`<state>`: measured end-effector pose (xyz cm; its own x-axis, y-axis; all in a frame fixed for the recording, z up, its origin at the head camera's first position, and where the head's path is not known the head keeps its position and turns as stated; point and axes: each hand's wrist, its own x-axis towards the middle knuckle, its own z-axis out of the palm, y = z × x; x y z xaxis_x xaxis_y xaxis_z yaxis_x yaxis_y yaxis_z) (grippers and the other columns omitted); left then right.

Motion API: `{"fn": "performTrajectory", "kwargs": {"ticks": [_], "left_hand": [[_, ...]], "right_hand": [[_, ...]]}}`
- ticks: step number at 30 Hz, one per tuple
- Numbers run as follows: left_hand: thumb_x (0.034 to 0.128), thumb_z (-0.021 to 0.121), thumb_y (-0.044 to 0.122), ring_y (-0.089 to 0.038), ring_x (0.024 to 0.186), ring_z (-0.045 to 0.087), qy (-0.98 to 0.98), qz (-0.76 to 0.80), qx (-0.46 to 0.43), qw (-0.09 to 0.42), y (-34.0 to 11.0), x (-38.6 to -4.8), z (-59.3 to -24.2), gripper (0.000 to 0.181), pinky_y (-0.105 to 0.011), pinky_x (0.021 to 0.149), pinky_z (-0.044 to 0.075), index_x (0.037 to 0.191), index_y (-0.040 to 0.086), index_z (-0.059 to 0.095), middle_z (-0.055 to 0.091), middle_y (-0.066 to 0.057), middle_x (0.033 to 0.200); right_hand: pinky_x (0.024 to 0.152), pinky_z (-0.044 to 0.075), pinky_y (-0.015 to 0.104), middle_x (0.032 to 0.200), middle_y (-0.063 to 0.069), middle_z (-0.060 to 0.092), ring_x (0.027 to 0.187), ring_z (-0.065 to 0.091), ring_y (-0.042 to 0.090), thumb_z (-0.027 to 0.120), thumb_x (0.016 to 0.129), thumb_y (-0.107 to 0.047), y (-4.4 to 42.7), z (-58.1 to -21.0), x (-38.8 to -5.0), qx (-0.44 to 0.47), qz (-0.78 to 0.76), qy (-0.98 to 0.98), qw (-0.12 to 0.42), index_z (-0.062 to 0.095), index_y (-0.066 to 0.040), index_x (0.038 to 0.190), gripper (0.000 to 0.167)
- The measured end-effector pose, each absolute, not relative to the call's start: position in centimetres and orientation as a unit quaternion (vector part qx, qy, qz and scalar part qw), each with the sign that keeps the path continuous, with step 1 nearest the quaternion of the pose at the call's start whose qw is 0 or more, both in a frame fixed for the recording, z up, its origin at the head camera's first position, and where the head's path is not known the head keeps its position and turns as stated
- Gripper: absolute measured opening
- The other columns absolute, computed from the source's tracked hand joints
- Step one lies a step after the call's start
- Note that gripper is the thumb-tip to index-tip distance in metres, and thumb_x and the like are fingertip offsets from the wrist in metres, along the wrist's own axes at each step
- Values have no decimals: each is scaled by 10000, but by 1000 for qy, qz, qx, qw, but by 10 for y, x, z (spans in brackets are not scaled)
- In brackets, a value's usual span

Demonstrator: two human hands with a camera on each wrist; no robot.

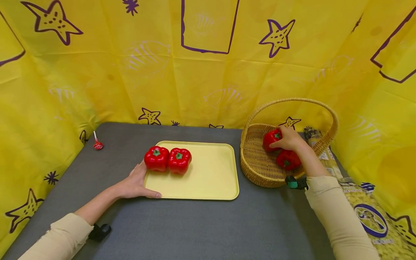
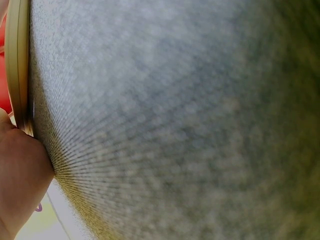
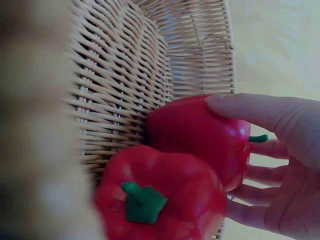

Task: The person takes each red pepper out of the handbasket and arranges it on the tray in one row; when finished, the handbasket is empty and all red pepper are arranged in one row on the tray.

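My right hand (image 1: 290,138) reaches into a wicker basket (image 1: 256,173) and grips a red bell pepper (image 1: 270,140). The right wrist view shows the thumb on that pepper's side (image 3: 195,125), with the other fingers around its stem end. Another red bell pepper (image 1: 288,160) lies against it in the basket. Across the table, my left hand (image 1: 132,185) touches the near left corner of a pale yellow tray (image 1: 211,173), its thumb straight along the front rim. Two red bell peppers (image 1: 156,159) (image 1: 180,161) sit side by side at the tray's left.
The basket's tall handle (image 1: 292,99) arches above my right hand. Plastic packages (image 1: 367,216) lie along the table's right side. A lollipop (image 1: 98,144) is at the far left of the grey table (image 1: 208,227). Yellow patterned cloth (image 1: 195,83) hangs behind and at both sides.
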<state>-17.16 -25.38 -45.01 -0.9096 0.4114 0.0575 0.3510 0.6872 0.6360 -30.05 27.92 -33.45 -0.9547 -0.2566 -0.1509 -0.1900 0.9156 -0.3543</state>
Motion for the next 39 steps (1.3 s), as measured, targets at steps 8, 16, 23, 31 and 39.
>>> {"fn": "performTrajectory", "kwargs": {"ticks": [8, 16, 23, 31, 39], "left_hand": [[651, 845, 545, -407, 1394, 170, 918, 335, 206, 44, -253, -171, -451, 1239, -738, 1018, 92, 1541, 96, 109, 194, -154, 1540], [660, 839, 540, -415, 1394, 154, 919, 332, 205, 51, -254, -171, -449, 1239, -743, 1011, 92, 1547, 104, 90, 174, -162, 1547], [663, 834, 544, -412, 1402, 137, 920, 331, 204, 54, -254, -172, -450, 1239, -738, 1020, 83, 1549, 108, 86, 156, -161, 1556], [661, 834, 544, -414, 1401, 136, 920, 331, 200, 56, -254, -172, -451, 1243, -739, 1021, 79, 1549, 113, 79, 155, -161, 1554], [664, 833, 543, -422, 1400, 137, 920, 331, 201, 57, -254, -172, -450, 1245, -743, 1019, 76, 1547, 101, 75, 152, -168, 1554]], "right_hand": [[1011, 307, 655, 1379, 398, 355, 1272, 307, 552, 727, 865, -282, 275, -335, -294, -115, -187, 972, 85, 269, 142, 1444, 852], [981, 353, 646, 1383, 371, 380, 1253, 365, 527, 741, 859, -331, 267, -333, -281, -115, -218, 967, 63, 291, 113, 1455, 869], [964, 386, 624, 1369, 343, 409, 1215, 419, 500, 732, 862, -359, 261, -333, -268, -109, -244, 963, 41, 292, 105, 1455, 872], [951, 403, 625, 1414, 309, 381, 1235, 412, 484, 723, 864, -387, 254, -332, -255, -112, -272, 955, 23, 260, 49, 1494, 895], [962, 403, 621, 1420, 288, 397, 1239, 420, 472, 738, 855, -392, 248, -330, -242, -128, -272, 954, -5, 307, 44, 1474, 872]]}}
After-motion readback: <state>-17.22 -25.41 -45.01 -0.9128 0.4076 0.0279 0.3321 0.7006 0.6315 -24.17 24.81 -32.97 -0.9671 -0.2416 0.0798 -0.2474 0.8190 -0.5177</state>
